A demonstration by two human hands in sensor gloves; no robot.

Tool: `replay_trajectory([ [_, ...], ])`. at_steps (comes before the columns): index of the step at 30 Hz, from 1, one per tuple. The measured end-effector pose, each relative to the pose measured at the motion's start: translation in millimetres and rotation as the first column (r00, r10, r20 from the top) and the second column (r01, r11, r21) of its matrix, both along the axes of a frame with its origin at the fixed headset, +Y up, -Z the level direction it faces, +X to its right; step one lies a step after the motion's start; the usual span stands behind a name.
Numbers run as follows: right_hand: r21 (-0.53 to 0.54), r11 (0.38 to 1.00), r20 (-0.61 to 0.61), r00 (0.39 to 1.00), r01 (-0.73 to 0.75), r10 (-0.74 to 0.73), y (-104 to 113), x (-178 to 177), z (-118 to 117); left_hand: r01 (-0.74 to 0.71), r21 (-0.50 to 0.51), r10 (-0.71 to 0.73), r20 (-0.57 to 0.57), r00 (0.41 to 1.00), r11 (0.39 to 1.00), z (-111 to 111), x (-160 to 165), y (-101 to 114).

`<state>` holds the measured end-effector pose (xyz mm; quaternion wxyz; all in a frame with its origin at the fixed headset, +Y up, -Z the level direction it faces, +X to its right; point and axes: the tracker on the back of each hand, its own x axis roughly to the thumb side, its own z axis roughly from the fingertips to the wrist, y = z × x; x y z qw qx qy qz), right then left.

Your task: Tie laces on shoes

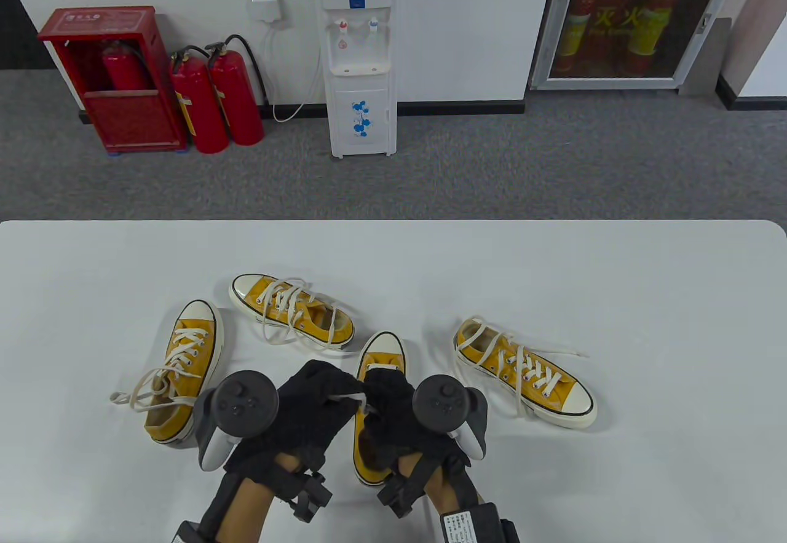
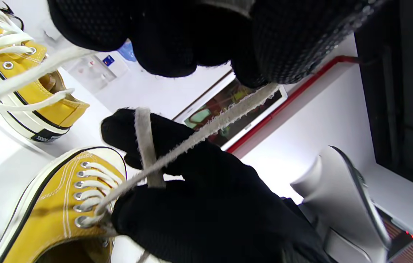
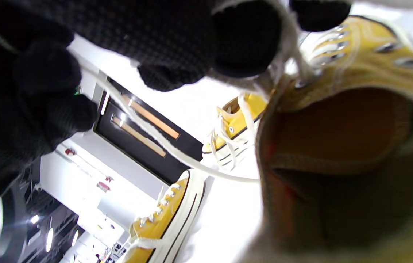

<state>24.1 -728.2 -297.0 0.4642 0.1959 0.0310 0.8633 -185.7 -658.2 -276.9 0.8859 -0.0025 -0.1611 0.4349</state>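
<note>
Four yellow canvas sneakers with white laces lie on the white table [image 1: 645, 297]. Both gloved hands work over the middle sneaker [image 1: 382, 355], whose toe points away from me. My left hand [image 1: 335, 392] pinches one lace end [image 2: 228, 113] and holds it taut, up and to the left. My right hand [image 1: 384, 392] sits over the shoe's top eyelets, the other lace strand [image 2: 144, 138] looped over one of its fingers [image 2: 119, 128]. The two strands cross just above the eyelets [image 2: 82, 204]. The shoe's open collar [image 3: 338, 146] fills the right wrist view.
Three other sneakers lie around: one at the left [image 1: 184, 364], one behind [image 1: 289, 309], one at the right [image 1: 529, 377], all with loose laces trailing on the table. Beyond the far edge stand a water dispenser [image 1: 359, 75] and red fire extinguishers [image 1: 215, 100].
</note>
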Motion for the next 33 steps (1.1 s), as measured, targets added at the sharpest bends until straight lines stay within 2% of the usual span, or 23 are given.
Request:
replay_trajectory([
  [6, 0.032, 0.998, -0.029, 0.998, -0.046, 0.047, 2, -4, 4, -0.026, -0.013, 0.024, -0.109, 0.994, 1.000, -10, -10, -23],
  [9, 0.046, 0.997, -0.046, 0.997, -0.056, 0.058, 3, -5, 6, -0.073, -0.074, 0.062, -0.146, 0.987, 0.995, -18, -15, -40],
  [12, 0.043, 0.999, -0.054, 0.998, -0.031, 0.033, 2, -4, 6, -0.022, -0.117, 0.002, -0.170, 0.986, 0.993, -24, -17, -56],
  [17, -0.046, 0.993, -0.053, 0.993, 0.106, -0.109, -5, 6, -2, -0.028, -0.188, -0.006, -0.177, 0.984, 0.982, -29, -16, -74],
  [21, -0.131, 0.963, -0.041, 0.969, 0.236, -0.243, -11, 16, -7, 0.010, -0.225, -0.054, -0.188, 0.981, 0.974, -31, -13, -84],
  [26, -0.184, 0.924, -0.009, 0.939, 0.335, -0.342, -17, 23, -9, -0.060, -0.294, -0.010, -0.232, 0.973, 0.954, -32, -14, -98],
  [33, -0.232, 0.878, 0.020, 0.904, 0.420, -0.427, -24, 21, -9, 0.114, -0.271, -0.178, -0.225, 0.958, 0.956, -30, -4, -103],
])
